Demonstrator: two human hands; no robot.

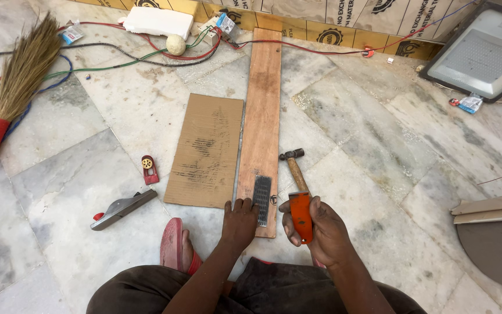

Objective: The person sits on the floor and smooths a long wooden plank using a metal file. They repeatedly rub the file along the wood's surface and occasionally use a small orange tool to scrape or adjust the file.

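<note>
On the marble floor [76, 192] just ahead of my knees, my right hand [319, 228] is clamped around the orange grip of a hammer [298, 192], whose steel head points away from me. My left hand [240, 221] lies with fingers pressed flat on the near end of a long wooden plank [261, 116], touching the left edge of a small ridged metal plate [262, 199] that sits on the wood. The plate lies between my two hands, just left of the hammer's handle. To do this well, I judge I should keep the left fingers clear of the plate's face, hold the plank firmly down, and strike squarely with short, controlled blows. A pink sandal [172, 244] shows by my left arm. Farther out, a cardboard sheet [206, 150] lies touching the plank's left side, a hand plane [122, 208] rests well left, and a broom [15, 87] lies near the far wall's wires.
</note>
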